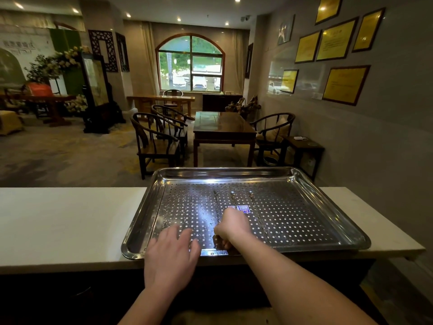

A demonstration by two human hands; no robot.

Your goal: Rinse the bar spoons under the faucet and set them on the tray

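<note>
Three slim twisted-metal bar spoons [254,207] lie on perforated steel tray [328,195].

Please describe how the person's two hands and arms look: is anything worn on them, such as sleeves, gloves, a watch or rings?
Both arms are bare as far as the picture shows, with no sleeves in view. The left hand and the right hand wear no gloves. No watch, bracelet or ring is visible on either wrist or on the fingers that show. No markings show on either arm.

silver perforated tray [328,198], white counter [70,221]
</note>
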